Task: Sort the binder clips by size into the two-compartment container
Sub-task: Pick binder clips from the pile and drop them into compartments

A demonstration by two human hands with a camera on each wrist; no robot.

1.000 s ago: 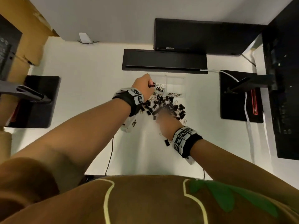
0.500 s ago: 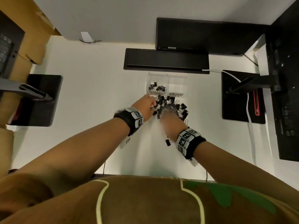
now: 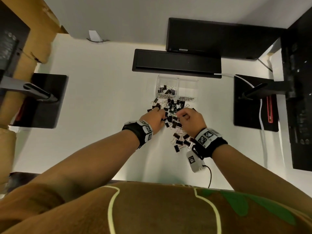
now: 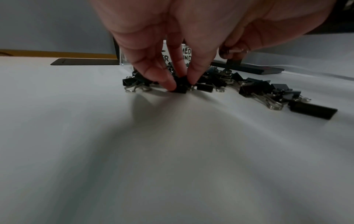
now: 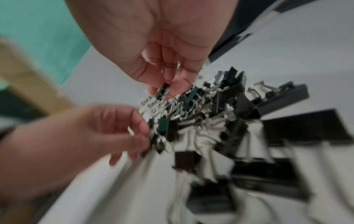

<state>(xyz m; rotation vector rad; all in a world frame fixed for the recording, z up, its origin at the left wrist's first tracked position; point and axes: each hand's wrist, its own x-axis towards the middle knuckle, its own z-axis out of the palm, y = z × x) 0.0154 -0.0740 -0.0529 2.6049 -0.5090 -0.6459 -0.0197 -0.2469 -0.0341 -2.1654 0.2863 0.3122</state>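
Left fingers (image 4: 168,84): thumb and fingertip closing on a small clip (image 4: 181,87) at the near-left edge of the pile; it sits on the tabletop (image 4: 172,151), pinched but not lifted.
Left hand (image 3: 154,119): low over the left side of the pile, knuckles up.
Right fingers (image 5: 178,87): curled, pinching a small dark clip (image 5: 161,92) just above the heap; the view is blurred, so its size is a guess.
Right hand (image 3: 190,122): over the right side of the pile, just beside the left hand.
Pile (image 3: 170,114): lots of black clips, both sizes mixed, spread from just near the container back towards the person; a loose string of bigger ones (image 3: 179,142) trails nearest.
Container (image 3: 177,81): clear, two bins, on the far side of the pile, touching its far edge.
Small bin (image 3: 167,91): left one, labelled for small clips, a handful inside already.
Medium bin (image 3: 187,89): right one, labelled medium, looks empty from here.
Done: only a first few small clips sorted, I'd say.
Left: nearly everything, all the medium clips and most of the small ones; early days.
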